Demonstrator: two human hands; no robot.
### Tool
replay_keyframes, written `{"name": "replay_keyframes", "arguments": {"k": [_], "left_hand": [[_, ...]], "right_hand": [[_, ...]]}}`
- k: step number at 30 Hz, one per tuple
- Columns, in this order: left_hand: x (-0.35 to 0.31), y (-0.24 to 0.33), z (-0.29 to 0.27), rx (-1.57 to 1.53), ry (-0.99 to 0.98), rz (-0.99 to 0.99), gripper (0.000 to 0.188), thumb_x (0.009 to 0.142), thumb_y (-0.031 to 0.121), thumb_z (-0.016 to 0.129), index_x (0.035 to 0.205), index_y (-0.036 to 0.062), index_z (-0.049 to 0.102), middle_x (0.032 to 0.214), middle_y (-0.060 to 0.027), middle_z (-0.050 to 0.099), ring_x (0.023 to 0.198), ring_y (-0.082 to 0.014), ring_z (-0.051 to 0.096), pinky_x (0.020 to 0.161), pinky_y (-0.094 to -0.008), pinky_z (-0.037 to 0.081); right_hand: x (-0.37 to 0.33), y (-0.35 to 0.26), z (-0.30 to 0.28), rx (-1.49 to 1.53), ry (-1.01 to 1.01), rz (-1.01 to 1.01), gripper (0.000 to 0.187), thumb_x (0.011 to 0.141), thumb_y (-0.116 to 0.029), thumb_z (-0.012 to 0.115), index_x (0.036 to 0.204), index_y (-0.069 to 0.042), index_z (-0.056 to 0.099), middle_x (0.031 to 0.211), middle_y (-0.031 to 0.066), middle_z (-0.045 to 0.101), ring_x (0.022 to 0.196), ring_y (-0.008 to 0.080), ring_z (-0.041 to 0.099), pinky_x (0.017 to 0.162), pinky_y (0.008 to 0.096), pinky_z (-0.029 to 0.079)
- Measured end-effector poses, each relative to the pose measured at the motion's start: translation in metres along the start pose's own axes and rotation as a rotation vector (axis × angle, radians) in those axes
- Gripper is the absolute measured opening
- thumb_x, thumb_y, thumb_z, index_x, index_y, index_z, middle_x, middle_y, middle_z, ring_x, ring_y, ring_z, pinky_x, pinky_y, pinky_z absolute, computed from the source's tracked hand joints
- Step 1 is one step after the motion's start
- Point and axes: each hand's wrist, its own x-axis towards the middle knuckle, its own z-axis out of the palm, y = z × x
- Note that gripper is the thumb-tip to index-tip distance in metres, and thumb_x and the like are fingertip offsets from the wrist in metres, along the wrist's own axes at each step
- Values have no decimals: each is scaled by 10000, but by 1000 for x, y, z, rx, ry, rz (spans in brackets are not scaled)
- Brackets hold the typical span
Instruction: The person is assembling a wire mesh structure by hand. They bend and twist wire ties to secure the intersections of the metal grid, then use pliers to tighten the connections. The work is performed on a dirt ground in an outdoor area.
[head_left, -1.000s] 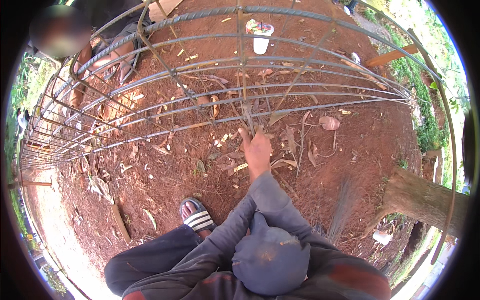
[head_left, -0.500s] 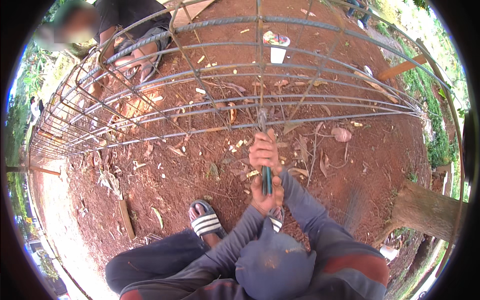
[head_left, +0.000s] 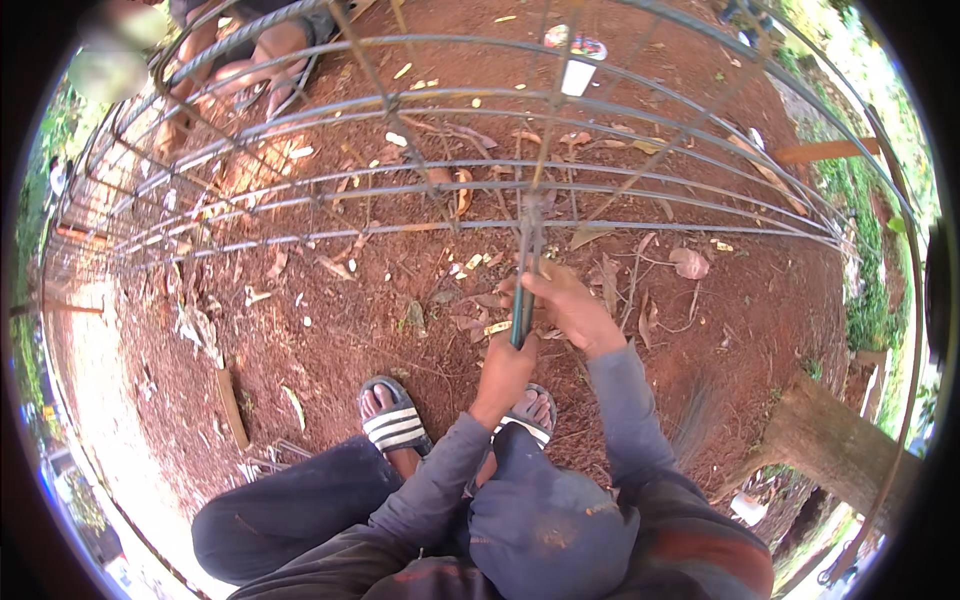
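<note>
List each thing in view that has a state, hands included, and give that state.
Left hand: closed around the tool's lower end.
Right hand: curled at the handles; firmness of grip unclear.
Green-handled tool: held, head at the bars; jaws unclear.
Bar cage: assembled, open grid.
White cup: standing, colourful contents.
Striped sandals: worn.
</note>
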Motion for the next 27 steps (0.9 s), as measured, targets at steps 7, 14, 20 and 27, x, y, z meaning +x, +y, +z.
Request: {"name": "replay_keyframes", "arguments": {"k": [7,14,20,27], "left_hand": [[-17,14,-30,750,180,203,502,811,311,720,1131,-32,540,864,-271,672,787,-408,689,661,-486,550],[-22,22,-45,-437,-626,-139,524,874,416,718,1138,-18,589,923,-99,670,844,-267,710,722,-385,609],[-28,29,-37,701,374,286,158,840,21,631,995,-9,644,997,-211,653,886,-393,672,688,-420,549],[-45,47,-27,192,-137,358,287,799,177,779,916,-19,605,933,-167,595,737,-351,650,678,-429,526]], "right_hand": [[54,62,26,387,98,-190,315,940,-323,696,1041,-47,580,644,-28,484,521,99,488,454,292,439],[64,71,13,1303,-1089,-178,477,970,-403,623,1308,-79,531,693,1,556,577,147,577,638,389,544],[35,31,47,250,-33,-94,628,927,-321,695,1427,-51,428,918,38,600,860,195,631,803,421,550],[45,46,18,966,-622,-184,484,943,-189,564,1389,-25,471,824,5,514,711,115,560,686,328,498]]}}
